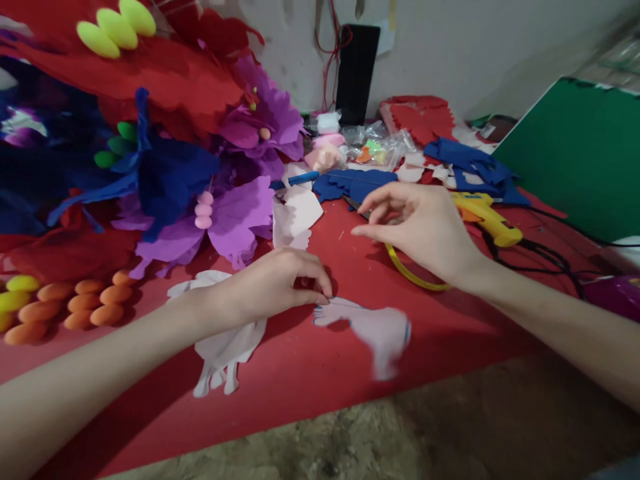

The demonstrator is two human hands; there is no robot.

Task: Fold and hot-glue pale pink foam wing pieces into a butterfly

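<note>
My left hand [277, 283] is closed in a pinch on the tip of a white petal-shaped cutout [377, 332] that lies blurred on the red sheet [325, 373]. More white cutouts [227, 350] lie under my left wrist. My right hand [417, 227] hovers above the red sheet with its fingers loosely curled and apart, holding nothing I can see. Just beyond it lie a yellow glue gun [487, 217] and a yellow ring [410, 273], which my right hand partly hides.
Big purple, blue and red foam flowers [200, 173] fill the left. Orange and yellow foam ovals [75, 303] sit at the left edge. Blue scraps [355, 181], bags and a black box [357, 73] lie at the back. A green board [580, 150] leans at the right, with black cords [545, 257] by it.
</note>
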